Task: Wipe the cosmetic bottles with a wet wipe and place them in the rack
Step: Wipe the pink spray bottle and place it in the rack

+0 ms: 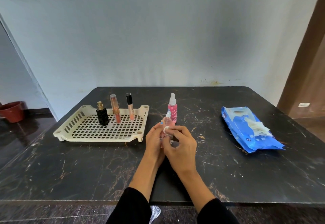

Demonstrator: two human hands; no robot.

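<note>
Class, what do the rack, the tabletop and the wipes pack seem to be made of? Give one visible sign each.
Rack: cream moulded plastic, matt, with a square-holed grid.
Tabletop: probably polished black marble or a look-alike, veined and scuffed.
Wipes pack: thin blue plastic film, glossy and crinkled.

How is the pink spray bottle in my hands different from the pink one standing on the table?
The held spray bottle is paler pink and gripped by the left hand while the right hand presses a wipe on it. The standing spray bottle is deeper pink, untouched, upright on the table. Both have whitish spray tops and are outside the rack.
</note>
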